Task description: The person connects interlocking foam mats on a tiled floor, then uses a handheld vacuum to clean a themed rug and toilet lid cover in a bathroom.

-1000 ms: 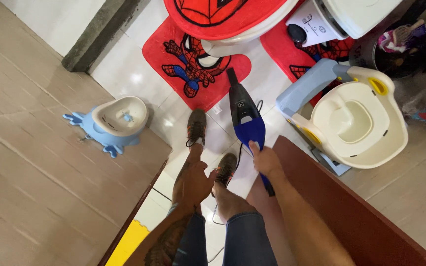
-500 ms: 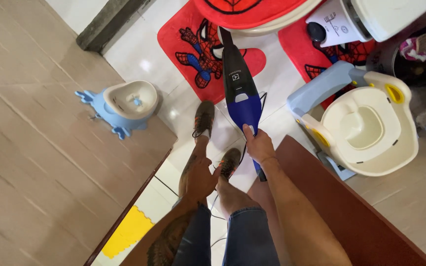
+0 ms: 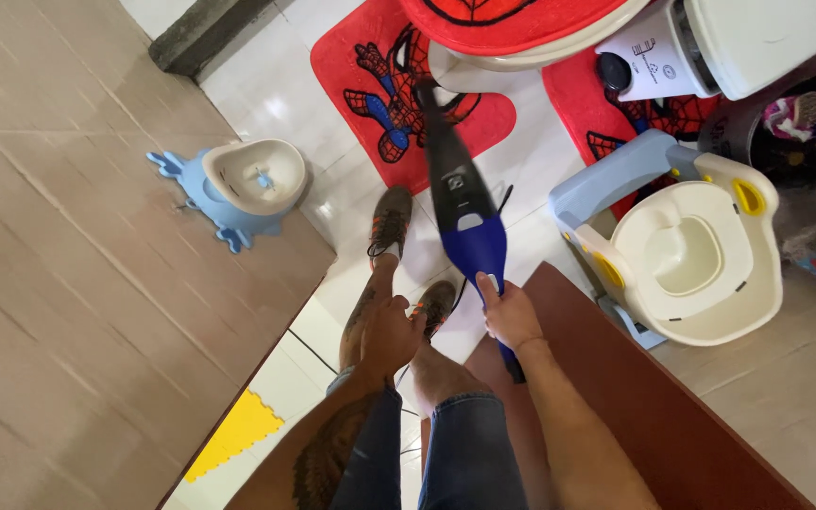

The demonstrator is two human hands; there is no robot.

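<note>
Two bare arms reach down from the camera. The right hand [image 3: 510,316] is wrapped around the handle of a blue and black stick vacuum [image 3: 460,203], thumb along the top, the forearm stretched forward. The vacuum slants away from the hand, its black nose lying over a red spider-figure bath mat [image 3: 380,85]. The left hand [image 3: 391,332] hangs loosely curled beside the thigh, holding nothing, its tattooed forearm close to the jeans. Below, two sneakers [image 3: 391,219] stand on glossy white floor tiles [image 3: 266,104]. A brown door [image 3: 654,406] edge sits just right of the legs. Farther out, a blue child's potty [image 3: 238,184] stands left, a cream and blue toilet training seat [image 3: 682,250] right.
</note>
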